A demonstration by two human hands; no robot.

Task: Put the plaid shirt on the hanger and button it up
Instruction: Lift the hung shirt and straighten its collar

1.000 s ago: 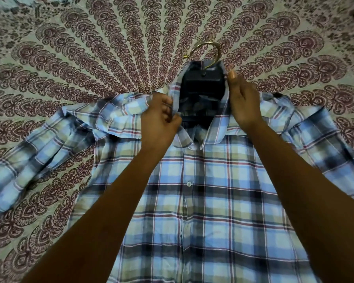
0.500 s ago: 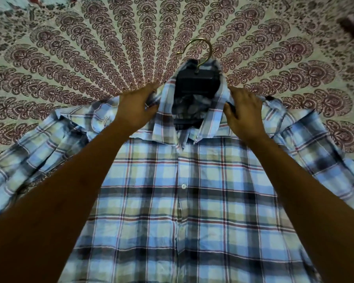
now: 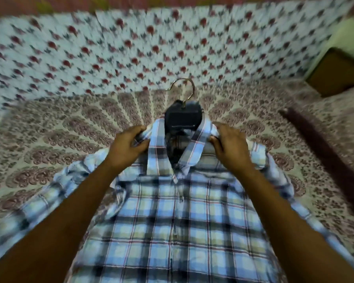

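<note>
The plaid shirt [image 3: 178,217] is laid face up on a bed covered by a patterned bedspread [image 3: 70,127], with its front placket closed down the middle as far as can be seen; the picture is blurred, so the individual buttons cannot be counted. The hanger [image 3: 182,117] is already inside the shirt: its dark neck block is seen in the open collar and its brass-coloured hook [image 3: 184,88] juts out past the collar onto the bedspread.

The collar is gripped at both sides. The fingers of the left hand [image 3: 127,146] are curled round the fabric at the left collar edge and shoulder, and the fingers [image 3: 219,129] of the right hand [image 3: 231,148] are curled over the right collar edge in the same way. Both sleeves are spread out sideways and lie rumpled on the bed.

The step in hand is judged to be the seating and straightening of the collar on the hanger, late in the task. What remains is probably the top of the placket, where the collar is seen to stand open in a V over the hanger. For that, the collar would have to be released, the two collar points drawn together, and the uppermost button found and pushed through its hole with a fine pinch. Care is called for so that the hanger is not dragged out of the shoulders.
</note>
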